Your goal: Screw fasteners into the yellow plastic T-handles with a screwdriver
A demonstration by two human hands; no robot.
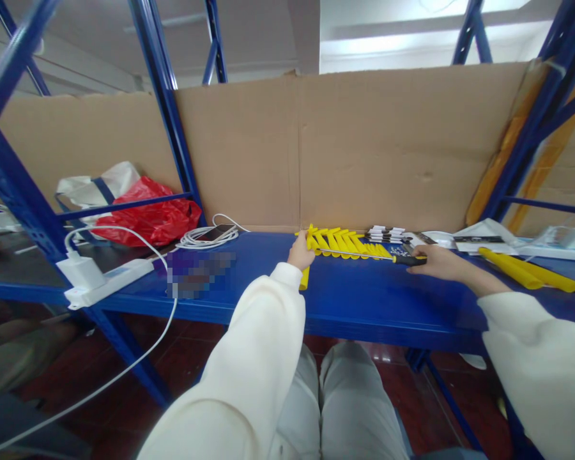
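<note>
My right hand (434, 262) is closed around the black handle (409, 260) of a long thin screwdriver, whose metal shaft (354, 255) points left. Close to the far end of the shaft, my left hand (301, 251) is closed on a yellow rolled piece (305, 279); part of it sticks out below the fingers. Whether the shaft's tip touches this piece is hidden. Just behind the shaft lies a row of overlapping yellow rolled pieces (340, 240) on the blue table (354, 294).
White-and-black small packs (386, 234) are stacked behind. More yellow rolls (512, 268) lie at the right. To the left are a coiled white cable (196, 237), a phone (216, 232), a power strip (110, 281) and a red plastic bag (148, 214). A cardboard wall (388, 140) closes the back.
</note>
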